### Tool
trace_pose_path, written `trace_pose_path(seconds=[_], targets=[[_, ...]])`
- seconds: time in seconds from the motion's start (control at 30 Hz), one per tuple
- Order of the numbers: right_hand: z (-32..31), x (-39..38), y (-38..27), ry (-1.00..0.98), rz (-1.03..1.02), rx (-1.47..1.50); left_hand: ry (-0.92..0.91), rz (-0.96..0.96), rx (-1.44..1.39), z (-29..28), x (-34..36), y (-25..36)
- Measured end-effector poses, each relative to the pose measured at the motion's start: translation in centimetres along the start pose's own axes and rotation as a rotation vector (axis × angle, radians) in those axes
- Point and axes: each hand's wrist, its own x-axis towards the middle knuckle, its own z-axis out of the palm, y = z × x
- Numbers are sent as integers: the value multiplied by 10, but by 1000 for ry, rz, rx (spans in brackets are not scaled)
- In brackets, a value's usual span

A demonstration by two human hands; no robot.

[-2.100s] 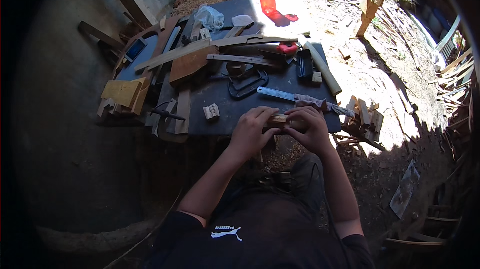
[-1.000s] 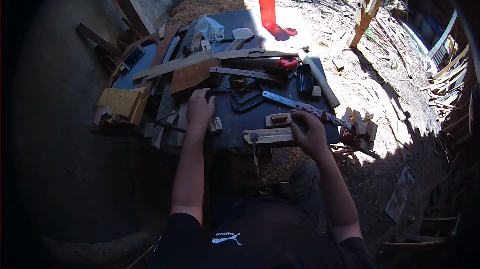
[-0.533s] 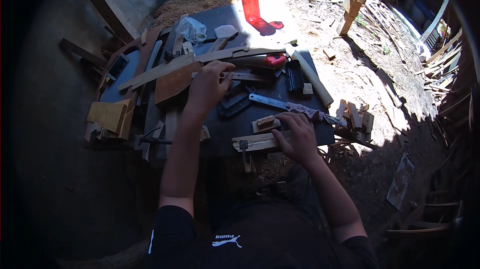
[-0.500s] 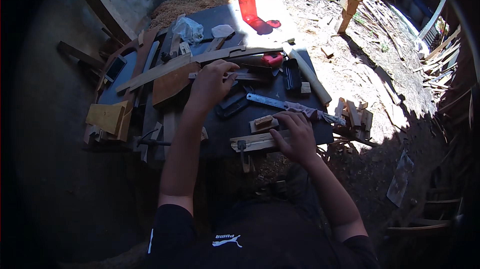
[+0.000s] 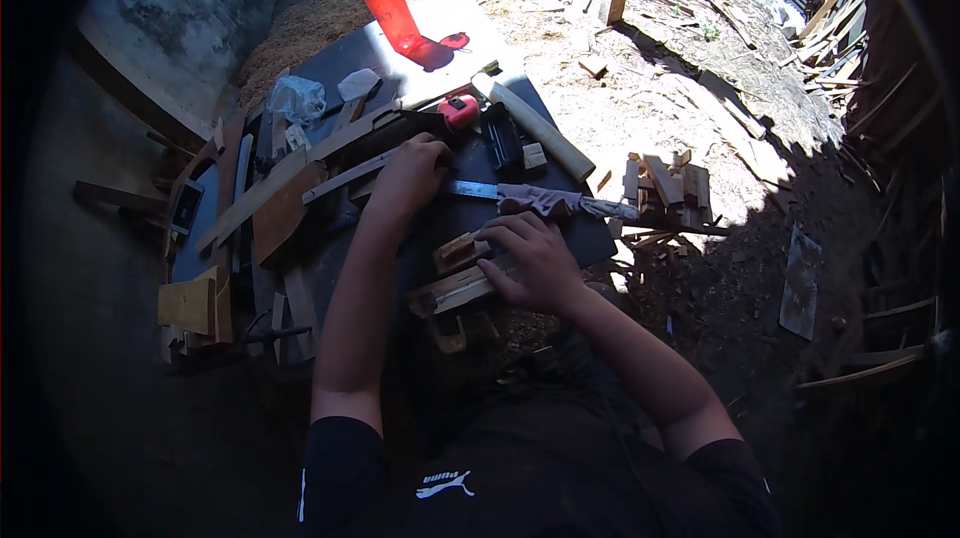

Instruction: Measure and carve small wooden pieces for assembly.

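Note:
My left hand (image 5: 408,178) is over the middle of the dark worktable, its fingers curled downward. Its fingertips are hidden, so whatever it grips cannot be made out. A thin pale wooden strip (image 5: 345,176) runs to its left side, and the bare end of a saw blade (image 5: 475,189) meets its right side. Cloth is wrapped round the saw's handle (image 5: 540,200). My right hand (image 5: 533,260) rests, fingers apart, on a pale wood piece (image 5: 450,291) at the near table edge. A metal clamp (image 5: 450,336) hangs under that piece. A small wood block (image 5: 457,252) lies beside the fingers.
A red tape measure (image 5: 460,111), a black case (image 5: 501,136) and a wooden rod (image 5: 535,128) lie beyond my hands. Boards and a brown block (image 5: 287,210) cover the left. A red bottle (image 5: 390,10) stands at the back; wood offcuts (image 5: 665,183) are piled right.
The view has turned, shifting the table leftward. My left hand has come down from reaching with parted fingers to curled ones beside the saw blade's end. My right hand stays on the wood piece.

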Motion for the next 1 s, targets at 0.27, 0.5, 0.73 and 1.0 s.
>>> trace_pose_path(seconds=[0.27,0.5,0.73,1.0], targets=[[5,-2,6,28,12,65,-82,23,155,1,8,-10],[4,-5,12,49,11,121,-76,43,402,0,4,-10],[3,-3,9,20,42,176,-159,-19,424,-7,23,13],[-6,5,9,106,86,444,34,28,431,-26,38,-45]])
